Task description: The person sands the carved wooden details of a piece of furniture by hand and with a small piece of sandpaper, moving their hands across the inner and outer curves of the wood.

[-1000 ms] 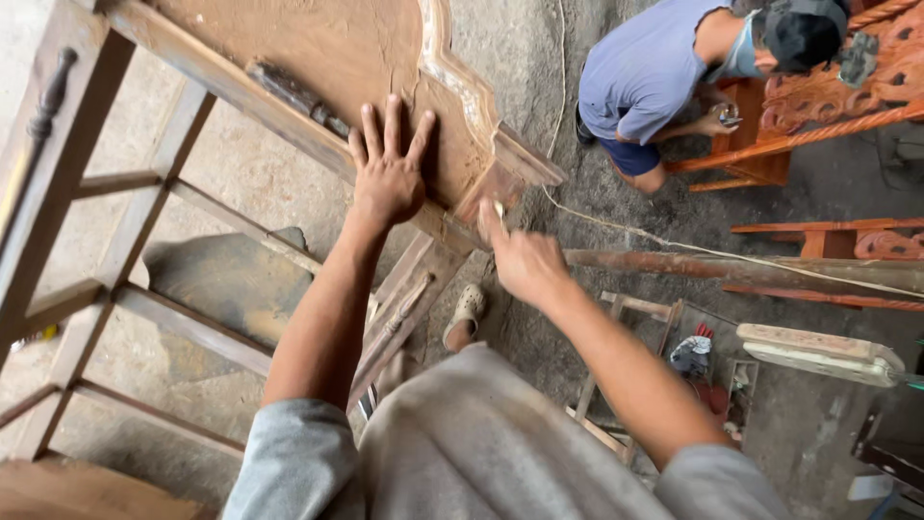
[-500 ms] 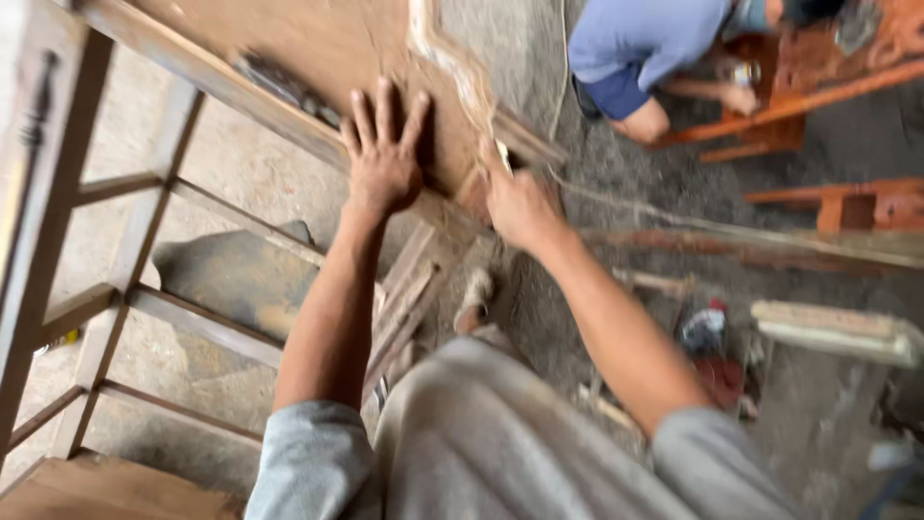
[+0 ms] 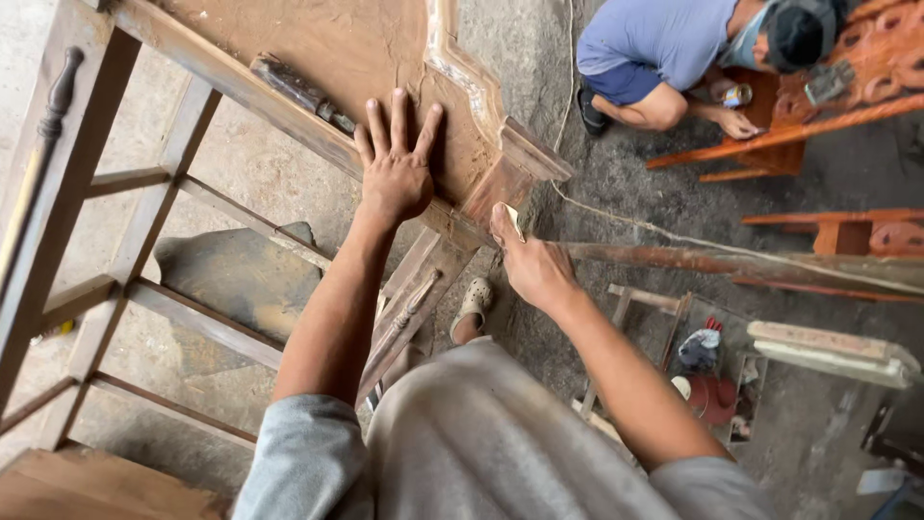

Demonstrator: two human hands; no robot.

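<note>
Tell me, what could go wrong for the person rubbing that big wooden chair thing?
The right hand presses a small pale pad against the carved wooden frame's sharp corner; a slip could scrape knuckles or catch splinters. The left hand lies flat, fingers spread, on the rough panel, so splinters are possible there too. The frame looks propped at a tilt; leaning hard might shift it toward the foot in the pale clog below.

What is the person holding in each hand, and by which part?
The left hand holds nothing; it lies flat, fingers spread, on the carved wooden panel. The right hand pinches a small pale piece, probably sandpaper, at its lower end, against the panel's edge.
</note>
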